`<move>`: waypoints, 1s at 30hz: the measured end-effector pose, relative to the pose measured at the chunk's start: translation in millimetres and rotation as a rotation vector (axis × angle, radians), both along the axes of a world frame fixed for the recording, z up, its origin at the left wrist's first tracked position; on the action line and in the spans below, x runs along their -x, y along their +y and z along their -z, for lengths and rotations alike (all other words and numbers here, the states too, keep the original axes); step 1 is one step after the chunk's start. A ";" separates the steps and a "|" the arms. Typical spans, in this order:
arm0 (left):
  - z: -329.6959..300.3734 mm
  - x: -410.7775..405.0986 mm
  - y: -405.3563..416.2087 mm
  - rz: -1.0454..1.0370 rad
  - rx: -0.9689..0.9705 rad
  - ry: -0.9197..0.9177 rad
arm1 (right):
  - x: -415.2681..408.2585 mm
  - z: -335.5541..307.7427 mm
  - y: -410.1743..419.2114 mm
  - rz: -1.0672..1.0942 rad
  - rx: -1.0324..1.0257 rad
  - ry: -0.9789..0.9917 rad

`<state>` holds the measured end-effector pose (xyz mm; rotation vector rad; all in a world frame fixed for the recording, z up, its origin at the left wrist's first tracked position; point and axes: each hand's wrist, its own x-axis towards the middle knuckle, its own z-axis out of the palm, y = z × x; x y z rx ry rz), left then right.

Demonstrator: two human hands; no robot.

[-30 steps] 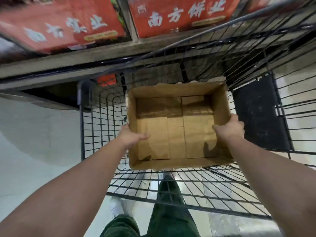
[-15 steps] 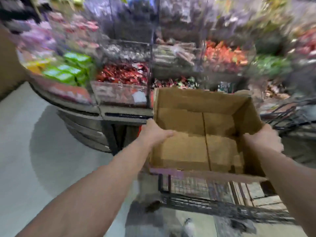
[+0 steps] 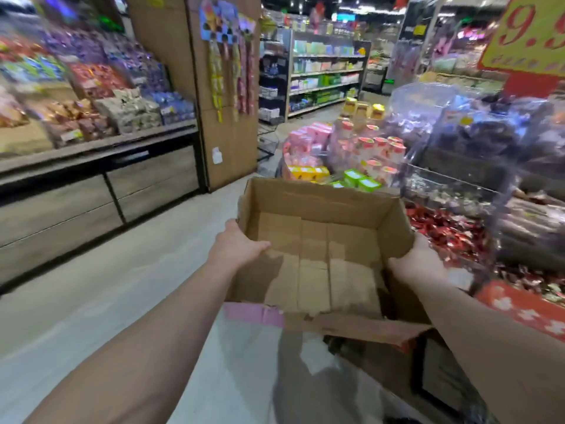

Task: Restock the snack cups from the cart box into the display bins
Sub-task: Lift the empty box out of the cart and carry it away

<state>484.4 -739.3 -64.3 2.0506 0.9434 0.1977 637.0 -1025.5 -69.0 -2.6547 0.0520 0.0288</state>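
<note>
An open cardboard box (image 3: 321, 206) is held up in front of me, and only its bare brown bottom shows inside. My left hand (image 3: 235, 246) grips its left wall, thumb over the rim. My right hand (image 3: 419, 264) grips the right wall. Beyond the box, snack cups (image 3: 376, 148) with pink and red lids stand stacked on a round display. Clear display bins (image 3: 458, 191) with wrapped sweets stand to the right.
A wooden shelf unit (image 3: 101, 179) with bagged snacks runs along the left. A wooden pillar (image 3: 226, 117) with hanging packets stands ahead. Light floor (image 3: 122, 286) lies between them. A red and yellow price sign (image 3: 532, 35) hangs at the upper right.
The box has come up out of the wire cart and swung round with me. The view now faces the aisle and pillar, with the sweet bins off to the right.
</note>
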 end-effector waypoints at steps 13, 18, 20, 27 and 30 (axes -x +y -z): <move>21.3 -74.9 297.7 -0.416 0.035 0.071 | -171.8 37.1 373.1 -0.463 -0.026 0.155; 11.3 -131.9 392.1 -0.502 0.000 0.055 | -244.1 15.4 485.0 -0.581 -0.040 0.122; 14.6 -154.0 429.2 -0.523 0.009 0.059 | -266.8 15.2 526.6 -0.603 -0.033 0.133; 38.8 -260.3 584.3 -0.517 0.056 0.047 | -378.7 27.8 678.7 -0.535 -0.178 0.238; 37.9 -319.3 659.2 -0.481 0.062 0.065 | -432.2 32.2 745.3 -0.473 -0.250 0.319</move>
